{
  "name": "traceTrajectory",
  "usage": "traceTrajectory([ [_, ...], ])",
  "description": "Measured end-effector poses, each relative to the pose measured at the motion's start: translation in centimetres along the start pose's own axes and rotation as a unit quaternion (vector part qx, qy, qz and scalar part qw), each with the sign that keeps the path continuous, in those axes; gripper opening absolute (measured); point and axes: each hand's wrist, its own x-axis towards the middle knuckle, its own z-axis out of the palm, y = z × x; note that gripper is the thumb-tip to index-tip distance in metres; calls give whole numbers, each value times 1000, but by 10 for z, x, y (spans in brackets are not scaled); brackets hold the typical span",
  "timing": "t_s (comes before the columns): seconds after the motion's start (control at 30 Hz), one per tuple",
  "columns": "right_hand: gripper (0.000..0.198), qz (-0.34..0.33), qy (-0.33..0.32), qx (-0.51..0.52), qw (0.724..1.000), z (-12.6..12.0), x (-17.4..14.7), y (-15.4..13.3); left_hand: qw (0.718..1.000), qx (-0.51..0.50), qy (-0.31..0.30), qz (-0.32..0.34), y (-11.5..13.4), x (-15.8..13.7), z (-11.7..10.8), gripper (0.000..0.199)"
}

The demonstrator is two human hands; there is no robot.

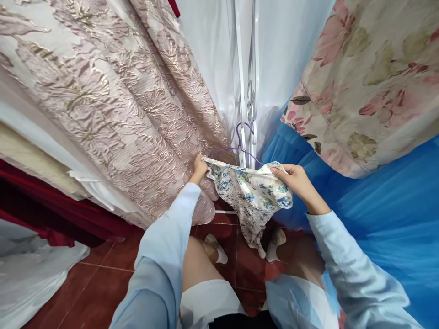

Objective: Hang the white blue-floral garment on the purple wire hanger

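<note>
A small white garment with a blue and yellow flower print (252, 192) is stretched between my two hands, its lower part hanging down in folds. My left hand (199, 169) is closed on its upper left corner. At the upper right edge, my right hand (291, 177) pinches the cloth between thumb and fingers. Just behind the garment's top edge hangs a thin purple wire hanger (240, 141), its hook at white straps or bars (243, 91). The hanger's lower part is hidden behind the cloth, so I cannot tell whether the garment is on it.
Pink brocade fabric (137, 105) hangs close on the left, with dark red cloth (61, 205) beyond. On the right hang flower-printed cream fabric (373, 87) and blue tulle (377, 205). White cloth (206, 41) hangs behind. Below is a red tiled floor (99, 283).
</note>
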Motion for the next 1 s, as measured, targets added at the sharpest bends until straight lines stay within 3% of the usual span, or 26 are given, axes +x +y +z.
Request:
traceTrajectory([
  [0.23,48,31,-5,23,999,-2,-3,-6,998,-27,31,43,37,25,15,5],
  [0.37,46,72,-28,93,993,-3,-2,-6,994,-8,-21,105,50,21,13,15],
  [0.47,43,110,-70,163,978,-5,-2,-6,990,38,-60,121,48,17,0,26],
  [0.67,43,129,-91,181,971,-6,3,-11,998,54,-11,38,23,15,-25,15],
  [0.87,46,148,-101,152,972,-6,13,-7,999,-13,26,-27,32,39,9,22],
  [1.0,48,157,-102,147,971,-7,16,0,995,-90,17,27,59,42,29,27],
])
